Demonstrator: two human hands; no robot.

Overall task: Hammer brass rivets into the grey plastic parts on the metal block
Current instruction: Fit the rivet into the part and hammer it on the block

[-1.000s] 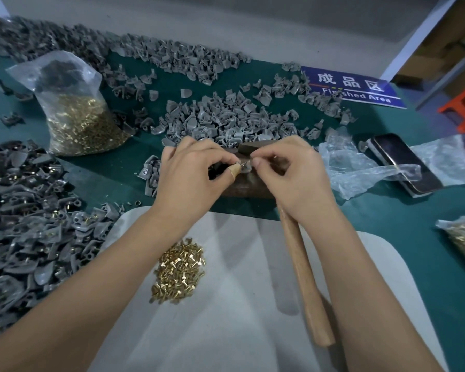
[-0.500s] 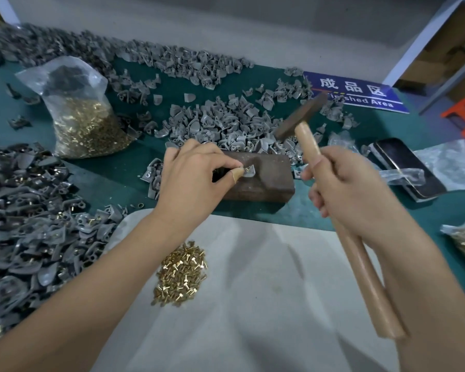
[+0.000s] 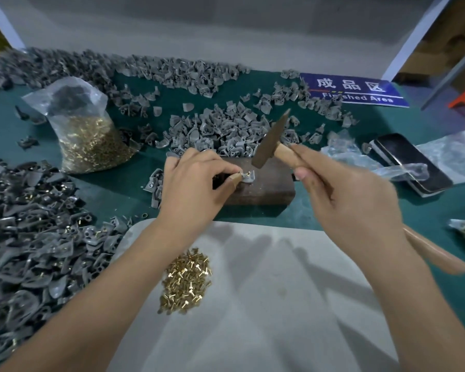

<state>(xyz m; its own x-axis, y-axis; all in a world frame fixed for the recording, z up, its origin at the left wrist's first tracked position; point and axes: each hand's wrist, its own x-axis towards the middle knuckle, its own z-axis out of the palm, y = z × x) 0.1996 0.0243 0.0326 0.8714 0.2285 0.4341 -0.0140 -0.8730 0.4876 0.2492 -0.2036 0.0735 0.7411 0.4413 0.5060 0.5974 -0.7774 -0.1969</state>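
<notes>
A dark metal block (image 3: 269, 186) lies on the green table. On its top left sits a small grey plastic part (image 3: 249, 178) with a brass rivet (image 3: 248, 173) standing in it. My left hand (image 3: 196, 183) pinches that part with thumb and fingertips. My right hand (image 3: 352, 200) grips the wooden handle of a hammer (image 3: 270, 140), whose rusty head hangs just above and right of the rivet. A loose heap of brass rivets (image 3: 187, 280) lies on the pale grey mat (image 3: 279, 304) in front of me.
Grey plastic parts lie in heaps behind the block (image 3: 226, 132) and at the left (image 3: 30, 237). A plastic bag of rivets (image 3: 89, 132) stands at the back left. A phone (image 3: 411, 162) and crumpled plastic lie at the right, near a blue sign (image 3: 355, 89).
My right hand left the part, took the hammer by its handle and raised it. The hammer head has since come down close above the rivet. My left hand stays on the part.
</notes>
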